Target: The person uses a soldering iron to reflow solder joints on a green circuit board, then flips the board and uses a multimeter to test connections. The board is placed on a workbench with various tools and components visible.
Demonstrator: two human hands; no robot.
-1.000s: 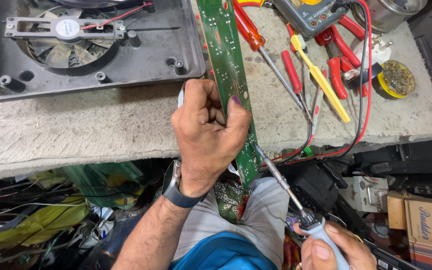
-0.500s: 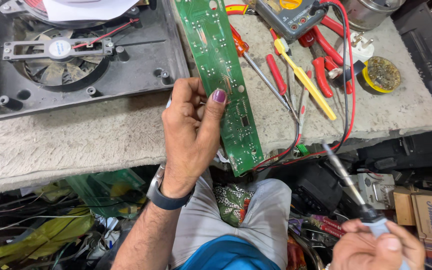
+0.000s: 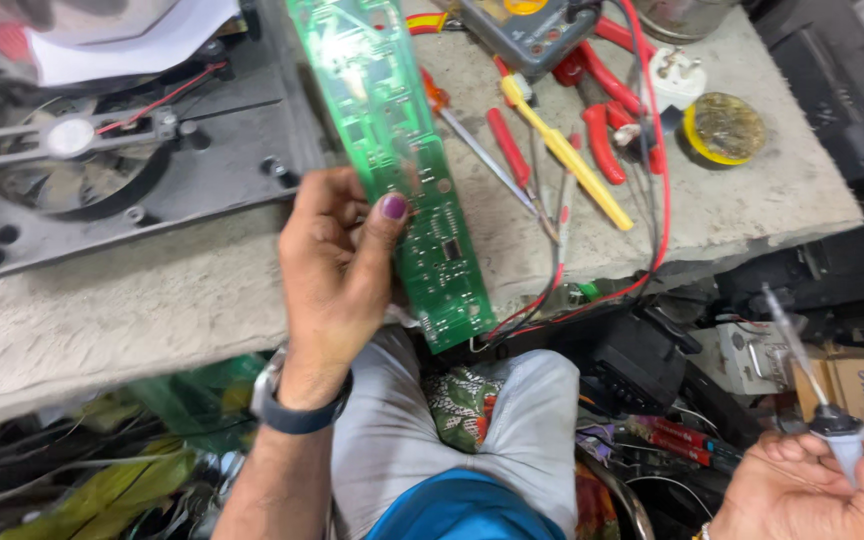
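While left hand (image 3: pixel 337 275) fingers clamp green circuit board (image 3: pixel 402 170), top blurred, right hand (image 3: pixel 812 490), half cut off, grips soldering iron (image 3: pixel 817 395).

1. Left hand (image 3: pixel 337 275): bare, forearm unsleeved; thumbnail painted dark purple.
2. Wristwatch (image 3: pixel 287 400): dark band, metallic case, on the left wrist.
3. Right hand (image 3: pixel 812 490): bare, a thin bracelet just visible at the wrist.
4. Trousers (image 3: pixel 392 440): light grey.
5. Shirt (image 3: pixel 462 510): bright blue hem.

The circuit board (image 3: pixel 407 180) in my left hand (image 3: pixel 337 280) is glossy green; the surface (image 3: pixel 132 310) is rough, matt stone; my soldering iron (image 3: pixel 817 400) has a metal shaft; the fan housing (image 3: pixel 202 180) is matt black plastic.
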